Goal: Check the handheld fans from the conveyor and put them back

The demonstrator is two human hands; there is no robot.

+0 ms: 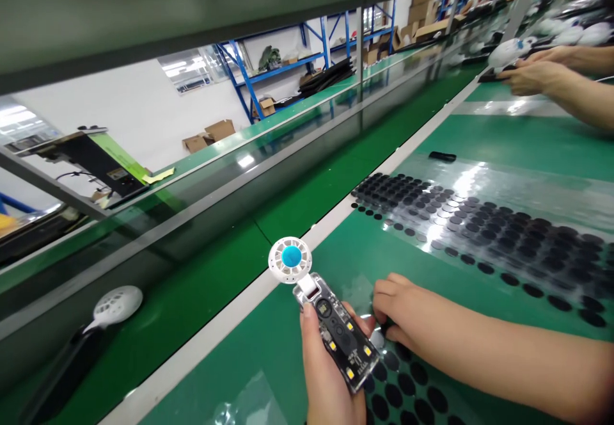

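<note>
My left hand (330,361) is wrapped round a handheld device (341,332). Its body is a clear case over a black circuit board with several small yellow lights, and its white, round, slotted head (290,259) with a blue centre points away from me. Just right of it, my right hand (398,306) has its fingers pinched together at the far edge of a sheet of black round stickers (407,383). Between those fingertips sits a dark piece, mostly hidden, that looks like one of the stickers.
Left, a device with a white head (118,304) and black handle lies on the green conveyor belt (211,284). More sticker sheets (503,233) cover the bench at right, with a small black part (442,156) beyond. A co-worker's hands (537,73) hold a white-headed device.
</note>
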